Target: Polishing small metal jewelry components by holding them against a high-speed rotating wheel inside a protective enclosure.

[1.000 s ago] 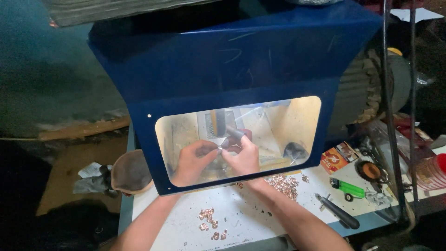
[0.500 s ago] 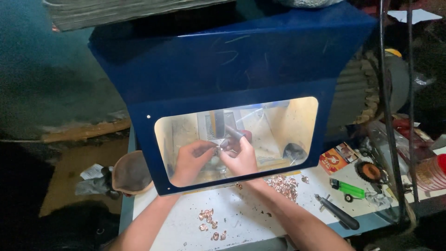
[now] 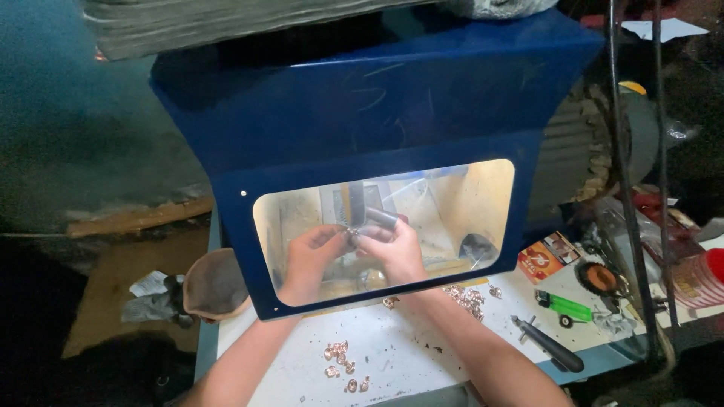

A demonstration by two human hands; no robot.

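Head view: orange rectangular packet (image 3: 548, 256) beside blue hood (image 3: 377, 98)

dim room, bright-lit window, slight blur

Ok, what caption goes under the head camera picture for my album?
Both hands, left hand and right hand, hold a small shiny piece against a spinning wheel behind the blue hood's window.
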